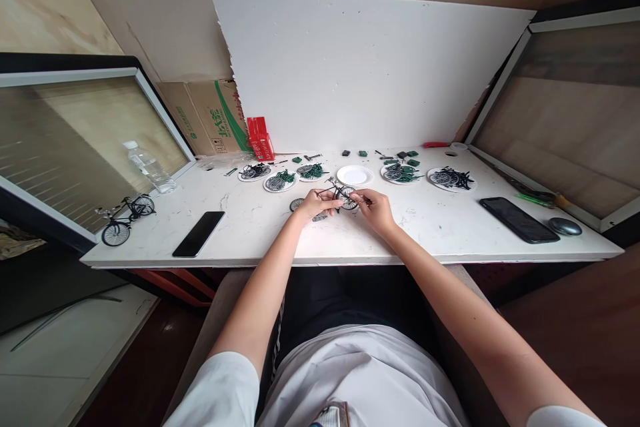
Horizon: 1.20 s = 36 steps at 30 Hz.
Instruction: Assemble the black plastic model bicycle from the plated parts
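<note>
Between my two hands is a small black model bicycle (pixel 346 197), partly assembled, held just above the table. My left hand (pixel 316 204) pinches its frame from the left. On the right, the fingers of my right hand (pixel 374 205) close at the bicycle's wheel; whether they also pinch a small part I cannot make out. A loose spoked wheel (pixel 297 204) lies beside my left hand, and another dark piece (pixel 320 217) shows below it. Just beyond my hands sits a white paper plate (pixel 355 175).
Plates of black and green parts (pixel 280 180) line the back. A finished model bicycle (pixel 127 217) and water bottle (pixel 150 167) stand left. Phones (pixel 199 234) (pixel 519 219) lie either side, with a mouse (pixel 565 226) far right. A red box (pixel 260 138) stands before the white board (pixel 375 67).
</note>
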Motion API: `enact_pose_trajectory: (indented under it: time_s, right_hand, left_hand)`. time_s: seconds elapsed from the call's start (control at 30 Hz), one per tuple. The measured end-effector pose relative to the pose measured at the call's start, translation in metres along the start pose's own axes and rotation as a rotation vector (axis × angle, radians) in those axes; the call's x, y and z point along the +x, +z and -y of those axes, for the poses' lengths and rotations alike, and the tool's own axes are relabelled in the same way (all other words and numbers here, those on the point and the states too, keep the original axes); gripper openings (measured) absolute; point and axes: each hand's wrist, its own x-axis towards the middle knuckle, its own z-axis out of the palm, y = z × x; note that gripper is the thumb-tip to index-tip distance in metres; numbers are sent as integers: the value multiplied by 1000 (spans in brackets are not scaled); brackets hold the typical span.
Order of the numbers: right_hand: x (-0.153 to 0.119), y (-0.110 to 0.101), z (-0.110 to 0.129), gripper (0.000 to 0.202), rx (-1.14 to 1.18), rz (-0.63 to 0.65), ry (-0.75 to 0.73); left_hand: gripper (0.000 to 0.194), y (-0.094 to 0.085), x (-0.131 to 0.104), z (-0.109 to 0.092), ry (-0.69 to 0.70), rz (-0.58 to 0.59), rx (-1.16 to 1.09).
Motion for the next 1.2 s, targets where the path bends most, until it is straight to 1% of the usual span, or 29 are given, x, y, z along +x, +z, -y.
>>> enact_pose_trajectory:
  time_s: [0.17,0.33,0.43,0.67,0.9,1.07,1.2]
  right_hand:
    - [0,1,-3,44,-14,-7,-17]
    - [0,2,-4,47,-26,-75,-128]
    - [0,3,-4,48,-19,-90,-141]
    - [0,2,-3,50,47,-90,-73]
    - [-1,2,-1,53,74,-92,-55]
    - [0,0,2,56,102,-88,14]
    - [2,-2,0,61,98,-182,125]
  left_hand:
    - [43,0,1,1,-9,-24,-7]
    - [43,0,1,-1,-16,-27,1]
    - [42,0,0,-1,-14,-36,2]
    - [40,-1,1,1,-6,-42,11]
    - [37,-1,1,0,1,-32,23]
    - [38,-1,1,-1,3,-38,26]
    - [39,-1,0,-2,-1,-33,22]
